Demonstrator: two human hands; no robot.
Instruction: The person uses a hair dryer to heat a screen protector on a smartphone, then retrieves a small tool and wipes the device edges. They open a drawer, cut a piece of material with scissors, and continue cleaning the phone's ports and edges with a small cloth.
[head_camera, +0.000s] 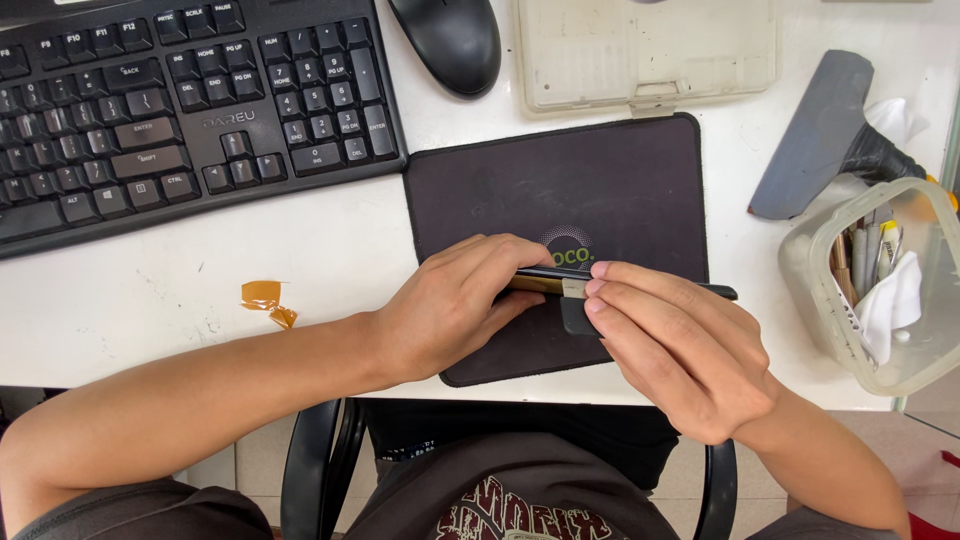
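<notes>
A thin dark slab (720, 291), like a phone held on its edge, rests above the black mouse pad (620, 190). My left hand (455, 300) grips its left end, fingers curled over the top. My right hand (680, 345) holds the middle of it, with fingertips pressed on a small dark flat piece (576, 316) against its side. A gold-coloured strip shows along the slab's lower edge between the two hands.
A black keyboard (180, 100) lies at the back left, a black mouse (450, 40) behind the pad. A clear flat case (645, 50) sits at the back. A clear tub of tools (880, 290) stands at right beside a grey scraper (815, 130). An amber tape scrap (265, 298) lies at left.
</notes>
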